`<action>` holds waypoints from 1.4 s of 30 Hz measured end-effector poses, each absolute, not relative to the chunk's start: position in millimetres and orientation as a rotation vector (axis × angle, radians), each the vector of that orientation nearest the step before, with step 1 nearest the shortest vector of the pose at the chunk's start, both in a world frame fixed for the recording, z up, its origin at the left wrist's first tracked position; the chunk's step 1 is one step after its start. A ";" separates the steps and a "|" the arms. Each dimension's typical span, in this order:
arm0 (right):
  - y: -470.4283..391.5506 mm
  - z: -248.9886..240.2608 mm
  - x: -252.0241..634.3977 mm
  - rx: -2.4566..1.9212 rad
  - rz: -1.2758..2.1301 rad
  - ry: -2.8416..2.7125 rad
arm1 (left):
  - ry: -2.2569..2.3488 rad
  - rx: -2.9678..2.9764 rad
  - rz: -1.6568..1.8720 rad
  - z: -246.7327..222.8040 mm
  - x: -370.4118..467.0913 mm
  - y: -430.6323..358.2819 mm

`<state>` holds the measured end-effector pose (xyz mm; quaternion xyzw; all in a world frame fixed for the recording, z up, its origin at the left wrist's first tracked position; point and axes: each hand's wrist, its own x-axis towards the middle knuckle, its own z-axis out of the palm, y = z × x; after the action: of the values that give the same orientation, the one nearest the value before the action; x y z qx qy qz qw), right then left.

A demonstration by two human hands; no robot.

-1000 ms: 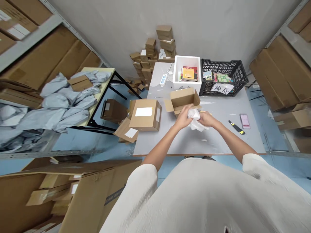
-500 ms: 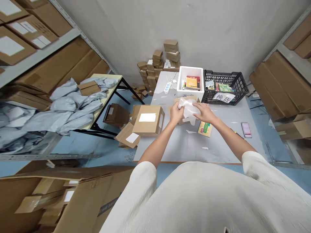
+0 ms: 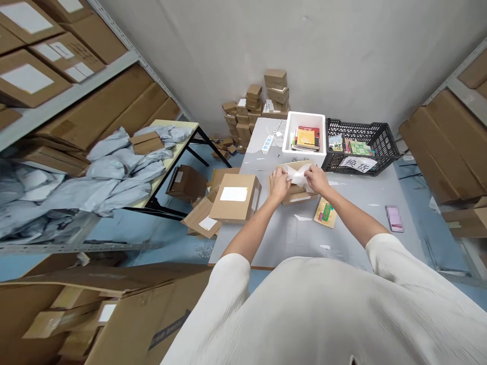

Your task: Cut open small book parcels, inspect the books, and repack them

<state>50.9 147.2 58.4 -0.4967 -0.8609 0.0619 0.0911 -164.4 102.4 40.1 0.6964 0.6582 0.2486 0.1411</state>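
Observation:
A sheet of thin white wrapping, translucent like foam or plastic (image 3: pixel 298 175), is stretched between my two hands. My left hand (image 3: pixel 280 183) pinches its left side, and my right hand (image 3: pixel 317 179) grips its right end. Beneath the wrapping lies an open cardboard box (image 3: pixel 299 197) with its flaps spread; what is inside is hidden by the sheet and my hands. To the right of the box, a small book with a colourful cover (image 3: pixel 325 213) rests on the grey table (image 3: pixel 281 238).
Behind my hands stand a white foam box (image 3: pixel 287 133) with books and a black crate (image 3: pixel 375 165). A closed carton (image 3: pixel 234 205) sits at left, a phone (image 3: pixel 394 218) at right. Grey parcels (image 3: pixel 114 172) cover the side table; a large carton (image 3: pixel 152 309) stands lower left.
My right hand has gone from spread fingers to gripping the white wrapping, which is now pulled taut between both hands. The view has shifted slightly.

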 end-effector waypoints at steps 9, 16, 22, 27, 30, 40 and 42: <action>155.2 14.0 64.3 -1.509 0.463 -2.610 | 1.976 1.836 0.497 -2.2 -170.3 104.7; 149.7 18.7 86.5 -1.491 0.448 -2.432 | 1.958 1.821 0.514 3.7 -171.6 96.0; 134.3 7.8 118.6 -1.633 0.436 -2.051 | 1.879 1.897 0.532 14.3 -159.7 71.4; 114.2 -24.0 157.0 -1.731 0.540 -1.775 | 1.703 2.044 0.692 17.7 -137.1 41.4; 93.9 -49.3 180.1 -1.761 0.600 -1.684 | 1.462 2.132 0.763 5.5 -115.0 21.8; -1.2 -129.8 216.7 -2.061 1.118 -1.402 | 1.327 1.720 0.440 -95.6 -20.8 -0.9; -14.2 -141.0 216.7 -2.073 1.234 -1.325 | 1.392 1.617 0.409 -112.0 -6.7 2.0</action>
<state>216.7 -14.2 -141.0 -0.7389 -0.4722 0.4399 0.1936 -6.7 2.0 -112.0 0.6585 0.5670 0.1665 0.4660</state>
